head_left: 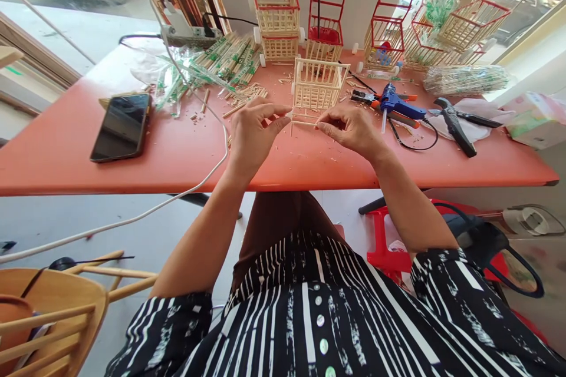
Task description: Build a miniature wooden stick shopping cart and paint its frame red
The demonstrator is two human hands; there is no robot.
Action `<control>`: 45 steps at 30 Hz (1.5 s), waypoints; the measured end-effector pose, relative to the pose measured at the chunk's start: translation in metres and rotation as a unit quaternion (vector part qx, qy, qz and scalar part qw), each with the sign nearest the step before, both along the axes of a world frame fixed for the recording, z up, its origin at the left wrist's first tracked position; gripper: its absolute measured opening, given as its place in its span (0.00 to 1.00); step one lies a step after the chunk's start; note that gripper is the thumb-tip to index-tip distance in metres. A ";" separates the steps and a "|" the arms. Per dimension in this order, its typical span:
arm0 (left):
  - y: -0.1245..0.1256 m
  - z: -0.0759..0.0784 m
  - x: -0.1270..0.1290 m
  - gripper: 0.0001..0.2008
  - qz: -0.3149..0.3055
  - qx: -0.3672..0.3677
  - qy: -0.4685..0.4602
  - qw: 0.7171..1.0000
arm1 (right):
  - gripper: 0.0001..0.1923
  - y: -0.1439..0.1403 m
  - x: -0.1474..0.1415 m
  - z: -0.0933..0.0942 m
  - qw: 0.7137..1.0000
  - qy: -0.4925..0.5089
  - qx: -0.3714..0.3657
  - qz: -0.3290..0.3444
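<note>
Both hands work at the near edge of a small unpainted stick basket [319,83] that stands on the orange tabletop [66,153]. The left hand [253,132] has its fingers [276,111] pinched nearly closed on one end of a thin wooden stick [303,123], and the right hand [351,128] pinches the other end in the same way, so the stick lies level between them, just in front of the basket's lower front rail and apparently touching it or almost so.

Judging by this, the step in hand is fitting one more stick onto the basket frame, with the piece being lined up rather than fixed. The next move seems to call for keeping both ends level and pressing the stick squarely against the frame; whether glue is already on it cannot be told.

Just beyond the right fingers lies a blue glue gun [395,105], with black cutters [455,123] farther out the same way. Beyond the left fingers lie loose sticks [245,96], and well out past them a phone [121,126]. Red-framed finished baskets [274,6] stand behind the one being worked on.
</note>
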State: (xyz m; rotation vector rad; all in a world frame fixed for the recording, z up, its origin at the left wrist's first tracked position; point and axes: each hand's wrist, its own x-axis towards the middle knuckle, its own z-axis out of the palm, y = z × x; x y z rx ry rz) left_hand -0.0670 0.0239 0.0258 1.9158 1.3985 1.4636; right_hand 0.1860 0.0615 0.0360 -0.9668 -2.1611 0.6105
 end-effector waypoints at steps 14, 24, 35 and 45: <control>0.008 -0.011 0.007 0.05 -0.011 -0.044 0.016 0.999 | 0.11 0.001 0.004 -0.005 1.000 -0.023 -0.003 0.013; 0.008 -0.014 0.006 0.05 -0.009 -0.029 0.007 0.999 | 0.11 0.000 0.007 -0.008 1.000 -0.029 0.001 0.007; 0.004 -0.009 0.007 0.04 -0.016 -0.046 0.008 0.999 | 0.13 0.000 0.008 -0.011 1.000 -0.020 -0.007 0.004; 0.002 -0.010 0.007 0.04 -0.024 -0.043 0.015 0.999 | 0.12 0.000 0.008 -0.010 1.000 -0.024 -0.002 -0.003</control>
